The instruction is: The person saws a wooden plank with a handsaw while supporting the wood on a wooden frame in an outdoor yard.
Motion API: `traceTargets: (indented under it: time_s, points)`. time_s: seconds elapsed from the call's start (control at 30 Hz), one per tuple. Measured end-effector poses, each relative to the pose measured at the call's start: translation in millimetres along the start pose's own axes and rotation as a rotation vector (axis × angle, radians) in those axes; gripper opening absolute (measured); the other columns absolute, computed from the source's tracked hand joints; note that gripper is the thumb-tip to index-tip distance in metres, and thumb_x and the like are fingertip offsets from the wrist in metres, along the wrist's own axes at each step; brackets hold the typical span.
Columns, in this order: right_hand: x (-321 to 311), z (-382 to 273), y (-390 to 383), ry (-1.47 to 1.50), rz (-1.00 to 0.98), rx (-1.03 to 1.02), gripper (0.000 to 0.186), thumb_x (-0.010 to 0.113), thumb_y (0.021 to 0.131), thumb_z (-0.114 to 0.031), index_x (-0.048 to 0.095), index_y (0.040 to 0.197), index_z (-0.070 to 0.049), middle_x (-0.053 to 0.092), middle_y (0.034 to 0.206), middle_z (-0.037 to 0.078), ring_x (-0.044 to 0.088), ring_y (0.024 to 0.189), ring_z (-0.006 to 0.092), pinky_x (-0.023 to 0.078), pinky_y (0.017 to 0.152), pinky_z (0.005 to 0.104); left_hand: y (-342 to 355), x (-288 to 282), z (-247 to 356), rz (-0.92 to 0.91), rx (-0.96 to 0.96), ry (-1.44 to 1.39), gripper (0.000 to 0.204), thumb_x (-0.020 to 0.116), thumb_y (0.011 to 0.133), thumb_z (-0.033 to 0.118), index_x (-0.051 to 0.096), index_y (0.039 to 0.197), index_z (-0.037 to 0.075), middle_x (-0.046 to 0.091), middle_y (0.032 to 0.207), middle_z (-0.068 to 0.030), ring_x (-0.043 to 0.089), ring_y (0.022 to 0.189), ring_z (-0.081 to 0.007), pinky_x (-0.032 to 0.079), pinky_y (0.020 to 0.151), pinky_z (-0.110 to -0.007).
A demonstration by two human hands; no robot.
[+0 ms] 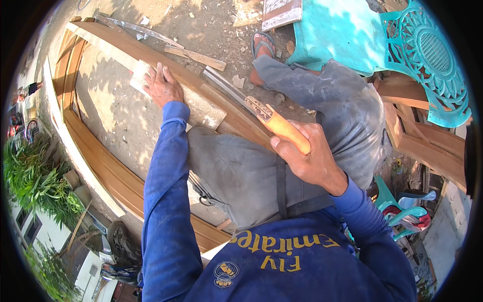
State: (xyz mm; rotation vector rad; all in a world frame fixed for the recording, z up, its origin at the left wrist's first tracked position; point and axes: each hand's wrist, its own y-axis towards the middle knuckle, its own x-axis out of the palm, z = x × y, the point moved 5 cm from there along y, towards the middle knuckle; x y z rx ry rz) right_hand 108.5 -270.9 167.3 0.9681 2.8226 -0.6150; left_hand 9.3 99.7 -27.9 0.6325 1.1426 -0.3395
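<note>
My right hand (309, 153) is closed round the orange wooden handle (284, 130) of what looks like a handsaw. Its narrow metal blade (224, 84), seen nearly edge-on, points away to the upper left, above a long brown timber. My left hand (165, 86) lies with spread fingers on a pale wooden board (205, 111), pressing it from above. That board rests along the brown beam (118, 41) of a large wooden frame, close to my bent knee. Whether the blade touches any wood, I cannot tell.
The frame's far-left rails (103, 156) curve round sandy ground. Offcuts (196, 57) lie beyond the beam. A turquoise plastic chair (347, 32) stands at the upper right, above more wooden framing (427, 146). Green plants (37, 176) and a motorbike wheel (123, 241) are at the left.
</note>
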Motion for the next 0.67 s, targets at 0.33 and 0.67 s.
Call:
traceTargets:
  time_s: [0.33, 0.67]
  points:
    - [-37.1, -52.6, 80.2, -0.167, 0.136, -0.415, 0.032, 0.068, 0.091, -0.031, 0.067, 0.079, -0.001, 0.061, 0.064, 0.022, 0.062, 0.059, 0.0429, 0.051, 0.061, 0.0491, -7.0, -24.4, 17.4, -0.049, -0.359, 0.152, 0.081, 0.065, 0.094, 0.061, 0.046, 0.161, 0.021, 0.034, 0.169, -0.0184, 0.039, 0.150, -0.0482, 0.029, 0.123, -0.065]
    - [-36.6, -37.4, 99.6, -0.118, 0.129, -0.333, 0.033, 0.069, 0.095, -0.032, 0.075, 0.095, 0.000, 0.059, 0.062, 0.022, 0.061, 0.063, 0.0272, 0.046, 0.068, 0.0469, -14.1, -14.8, -34.2, -0.511, -0.668, -0.100, 0.138, 0.086, 0.067, 0.071, 0.010, 0.172, 0.022, -0.003, 0.171, -0.0384, 0.001, 0.160, -0.0528, 0.017, 0.128, -0.062]
